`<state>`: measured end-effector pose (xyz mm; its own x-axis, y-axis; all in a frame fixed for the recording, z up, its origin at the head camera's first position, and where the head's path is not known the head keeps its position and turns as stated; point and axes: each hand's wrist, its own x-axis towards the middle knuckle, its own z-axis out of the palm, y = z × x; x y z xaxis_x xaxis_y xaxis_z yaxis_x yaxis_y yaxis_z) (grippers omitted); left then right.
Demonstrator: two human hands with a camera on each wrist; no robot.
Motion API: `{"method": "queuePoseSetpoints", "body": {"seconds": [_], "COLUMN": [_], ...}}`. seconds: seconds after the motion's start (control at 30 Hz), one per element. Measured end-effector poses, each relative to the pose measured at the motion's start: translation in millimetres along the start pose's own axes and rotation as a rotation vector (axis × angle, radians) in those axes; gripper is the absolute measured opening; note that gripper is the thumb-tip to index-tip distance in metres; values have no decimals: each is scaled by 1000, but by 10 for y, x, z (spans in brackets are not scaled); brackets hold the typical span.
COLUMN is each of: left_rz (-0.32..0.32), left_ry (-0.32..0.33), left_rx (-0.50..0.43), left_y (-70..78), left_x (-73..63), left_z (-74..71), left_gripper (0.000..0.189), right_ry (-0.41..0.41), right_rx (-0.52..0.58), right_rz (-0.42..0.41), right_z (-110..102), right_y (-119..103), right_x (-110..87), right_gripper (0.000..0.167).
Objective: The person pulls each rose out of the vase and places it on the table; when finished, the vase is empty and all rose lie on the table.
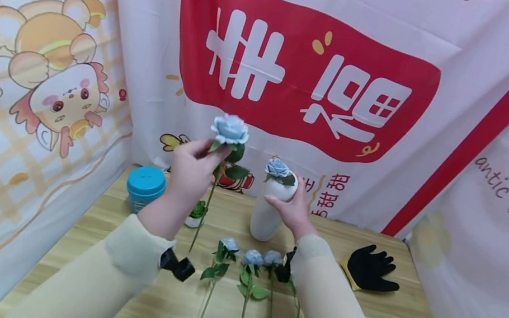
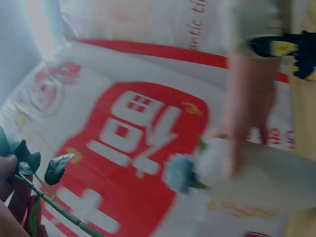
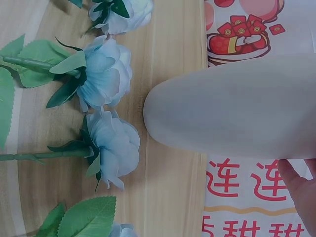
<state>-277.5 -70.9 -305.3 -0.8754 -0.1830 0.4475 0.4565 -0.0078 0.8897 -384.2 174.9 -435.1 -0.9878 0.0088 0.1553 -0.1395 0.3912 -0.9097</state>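
Observation:
My left hand [image 1: 194,175] pinches a pale blue artificial rose [image 1: 230,130] just under its bloom, with the green stem hanging down over the table. In the left wrist view its leafy stem [image 2: 64,210] slants away from the fingers. My right hand [image 1: 294,206] grips the upper part of a tall white vase [image 1: 266,219], thumb in front. Another blue rose [image 1: 278,167] stands in the vase, its bloom and leaves at the mouth and its stem hidden inside. The right wrist view shows the vase's smooth lower body [image 3: 212,111] with fingers at its side.
Several blue roses [image 1: 253,257] lie in a row on the wooden table [image 1: 148,299], stems toward me. A blue-lidded tub [image 1: 146,185] and a small potted succulent [image 1: 196,214] stand left of the vase. Rightward lies a black glove [image 1: 372,269]. Printed cloth [image 1: 302,59] hangs behind.

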Motion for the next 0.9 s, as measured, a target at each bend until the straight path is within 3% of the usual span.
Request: {"method": "queuePoseSetpoints", "body": {"seconds": [0.07, 0.33, 0.5, 0.7, 0.9], "left_rz": [-103, -338, -532, -658, -719], "left_ry": [11, 24, -39, -121, -232], "left_rx": [43, 271, 355, 417, 459], "left_y": [-203, -1315, -1829, -2176, -2283], "left_x": [-83, -446, -688, -854, -858], "left_z": [-70, -324, -528, -681, -710], "left_gripper": [30, 23, 29, 33, 37], "right_ry": [2, 4, 1, 7, 3], "right_rx": [1, 1, -2, -11, -14], "right_rz": [-3, 4, 1, -11, -2], "right_z": [-6, -2, 1, -1, 6], "right_y": [-5, 7, 16, 36, 54], "right_x": [-3, 9, 16, 33, 35], "right_gripper": [100, 102, 103, 101, 103]}}
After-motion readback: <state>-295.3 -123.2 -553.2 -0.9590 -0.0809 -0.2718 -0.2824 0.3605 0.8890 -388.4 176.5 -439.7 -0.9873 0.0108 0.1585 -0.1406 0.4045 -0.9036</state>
